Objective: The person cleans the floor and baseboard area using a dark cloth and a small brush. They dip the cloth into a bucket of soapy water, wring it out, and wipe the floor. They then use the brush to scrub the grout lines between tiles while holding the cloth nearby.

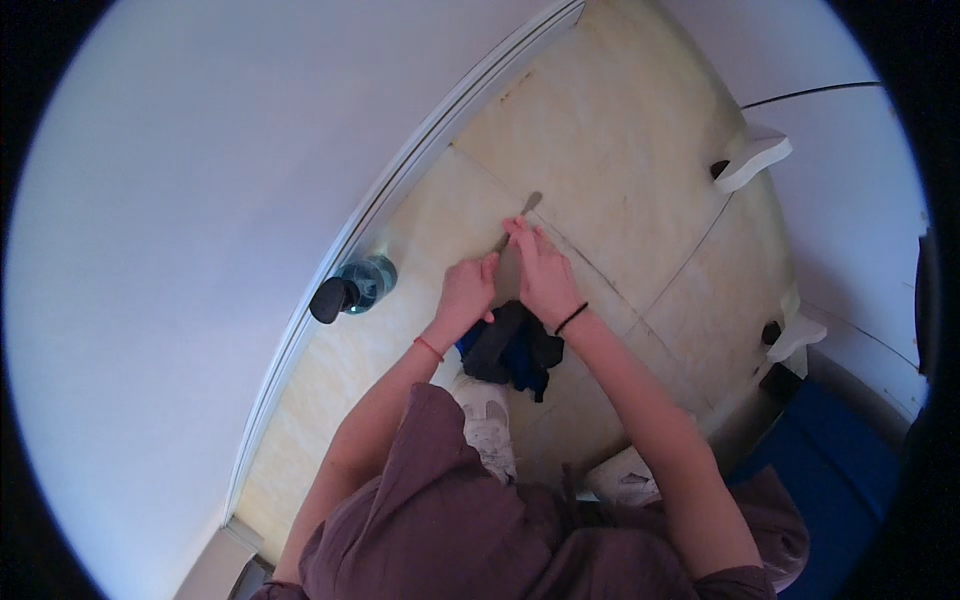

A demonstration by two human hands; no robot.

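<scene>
A slim grey tool with a flattened, rounded tip point(533, 202) points away from me, low over the tiled floor. My left hand point(466, 293) is closed around its rear part, which is mostly hidden by the fingers. Farther along the shaft, the fingertips of my right hand point(543, 270) pinch the tool near its tip. Just below both hands lies a crumpled dark blue and black cloth point(512, 345), close to my shoe. Whether either hand touches the cloth cannot be made out.
A clear bluish bottle point(372, 280) with a black top stands on the left by the white wall track point(400, 165). White curved furniture feet point(755, 160) stand at the right. My white shoes point(488, 430) are below the cloth. A blue flat surface point(820, 460) lies at lower right.
</scene>
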